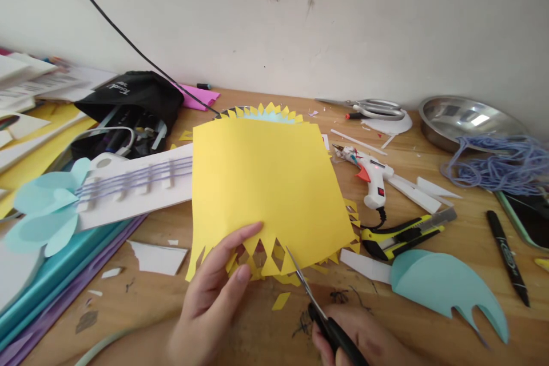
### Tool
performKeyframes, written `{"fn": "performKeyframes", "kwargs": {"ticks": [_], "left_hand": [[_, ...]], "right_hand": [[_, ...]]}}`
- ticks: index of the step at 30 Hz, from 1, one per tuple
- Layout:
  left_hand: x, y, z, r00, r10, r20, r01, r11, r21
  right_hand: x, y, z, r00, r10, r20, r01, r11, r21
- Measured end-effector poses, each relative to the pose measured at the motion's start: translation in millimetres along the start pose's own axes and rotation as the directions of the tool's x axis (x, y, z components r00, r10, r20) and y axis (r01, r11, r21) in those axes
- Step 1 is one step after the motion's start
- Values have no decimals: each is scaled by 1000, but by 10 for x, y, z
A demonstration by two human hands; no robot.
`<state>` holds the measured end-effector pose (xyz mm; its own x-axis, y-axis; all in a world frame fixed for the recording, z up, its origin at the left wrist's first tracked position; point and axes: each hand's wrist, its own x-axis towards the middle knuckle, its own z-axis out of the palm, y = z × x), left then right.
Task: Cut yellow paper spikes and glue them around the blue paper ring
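The left hand [217, 289] pinches the lower edge of a yellow sheet [266, 177], forefinger across its front and thumb by the diamond cut-outs; the right hand's grip [351, 329] is closed round black-handled scissors [316, 307], whose tip lies over the sheet just beside the rightmost cut-out; the sheet is held up over the middle of the counter [150, 286], well short of the back edge along the wall.

The narrow points between cut-outs look the likeliest loss; a blade angled too far left could sever one, and a tug from the left hand could tear one; a sheet that flexes, being pinched only at its lower left, could throw a cut off line. The left thumb and forefinger sit near the blades, so a slip could nick them. Toward the counter's right edge, a glue gun [371, 174] shows a red light; if hot, its nozzle could mark paper swung against it; loose yellow scraps [281, 301] below could snag.
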<state>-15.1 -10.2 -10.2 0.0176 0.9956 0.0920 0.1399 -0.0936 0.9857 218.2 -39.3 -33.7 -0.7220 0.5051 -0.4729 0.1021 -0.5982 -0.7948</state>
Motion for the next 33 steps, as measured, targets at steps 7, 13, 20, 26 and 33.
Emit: {"fn": "performKeyframes", "kwargs": {"ticks": [7,13,20,26,33], "left_hand": [[-23,-44,8,998,-56,-14,55,996,-72],[-33,-37,6,996,-86,-34,83,993,-83],[-47,-86,-15,990,-124,-61,121,992,-43],[-69,3,-30,999,-36,-16,38,995,88],[-180,-59,-17,968,146,202,-180,970,164]], "right_hand": [[-30,-37,14,993,-119,-25,119,993,-4],[-4,-90,17,984,-175,-33,174,984,-45],[-24,-67,52,994,-90,-60,92,995,29],[2,-32,47,988,-151,-11,151,986,66],[-93,-286,107,999,-5,-39,12,983,186]]}}
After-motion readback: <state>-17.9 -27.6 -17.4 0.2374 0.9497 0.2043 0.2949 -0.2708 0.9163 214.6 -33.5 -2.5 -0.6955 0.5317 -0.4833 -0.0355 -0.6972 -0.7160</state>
